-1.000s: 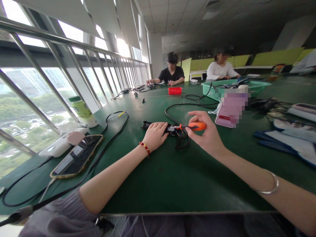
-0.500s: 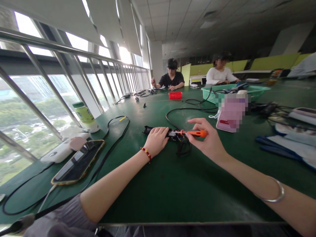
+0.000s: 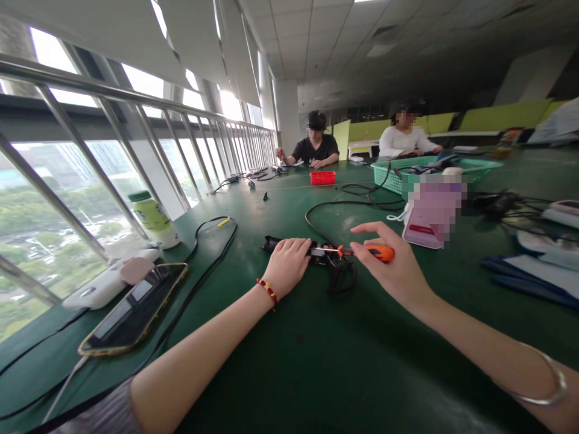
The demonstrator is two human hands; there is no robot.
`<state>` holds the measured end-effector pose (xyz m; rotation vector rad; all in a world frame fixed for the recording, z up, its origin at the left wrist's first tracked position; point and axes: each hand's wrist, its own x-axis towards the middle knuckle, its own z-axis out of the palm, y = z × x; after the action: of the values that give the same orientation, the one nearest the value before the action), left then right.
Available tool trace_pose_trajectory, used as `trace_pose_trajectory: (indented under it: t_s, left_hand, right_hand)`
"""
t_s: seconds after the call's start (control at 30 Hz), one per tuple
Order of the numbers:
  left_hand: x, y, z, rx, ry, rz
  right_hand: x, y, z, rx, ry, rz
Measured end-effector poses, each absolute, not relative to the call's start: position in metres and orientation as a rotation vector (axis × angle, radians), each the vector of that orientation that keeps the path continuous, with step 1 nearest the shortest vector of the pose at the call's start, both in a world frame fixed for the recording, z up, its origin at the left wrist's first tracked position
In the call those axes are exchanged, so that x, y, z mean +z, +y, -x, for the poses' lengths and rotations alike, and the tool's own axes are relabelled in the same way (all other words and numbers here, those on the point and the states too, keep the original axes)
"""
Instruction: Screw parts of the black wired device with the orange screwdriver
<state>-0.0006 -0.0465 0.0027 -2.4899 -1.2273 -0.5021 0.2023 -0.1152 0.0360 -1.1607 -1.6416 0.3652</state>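
On the green surface [image 3: 316, 361] lies a small black gadget [image 3: 316, 250] with loose wires. The left hand [image 3: 286, 265] presses flat on the gadget's left end, fingers spread, gripping nothing. The right hand [image 3: 391, 271], just right of the gadget, pinches an orange screwdriver [image 3: 368, 252] whose tip touches the gadget. A phone [image 3: 133, 310] lies far left of the gadget.

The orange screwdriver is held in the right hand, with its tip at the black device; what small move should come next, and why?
Probably turn the orange screwdriver in place. The right hand grips its handle, its tip meets the black device, and the left hand presses that device onto the green table.
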Motion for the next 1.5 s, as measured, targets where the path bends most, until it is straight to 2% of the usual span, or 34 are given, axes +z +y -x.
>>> trace_pose_trajectory:
  t_s: [0.2, 0.47, 0.63, 0.87, 1.07, 1.33, 1.5]
  left_hand:
    - [0.0034, -0.0462, 0.0003, -0.5, -1.241, 2.491]
    - [0.0031, -0.0471, 0.0005, -0.523, -1.239, 2.497]
    - [0.0018, -0.0479, 0.0004, -0.531, -1.233, 2.516]
    - [0.002, -0.0492, -0.0006, -0.544, -1.245, 2.526]
    - [0.0031, -0.0508, -0.0013, -0.531, -1.247, 2.529]
    - [-0.0002, -0.0491, -0.0004, -0.555, -1.219, 2.524]
    - [0.0008, -0.0501, -0.001, -0.546, -1.221, 2.524]
  right_hand:
    - [0.0302, -0.1098, -0.204, 0.203, -1.612, 1.034]
    - [0.0342, -0.114, -0.203, 0.334, -1.66, 1.143]
    - [0.0329, -0.1127, -0.2047, 0.196, -1.652, 1.019]
    - [0.033, -0.1176, -0.2027, 0.379, -1.702, 1.126]
    - [0.0287, -0.1153, -0.2015, 0.215, -1.702, 0.956]
    - [0.0306, -0.1186, -0.202, 0.35, -1.716, 1.083]
    - [0.032, -0.1167, -0.2028, 0.212, -1.684, 0.982]
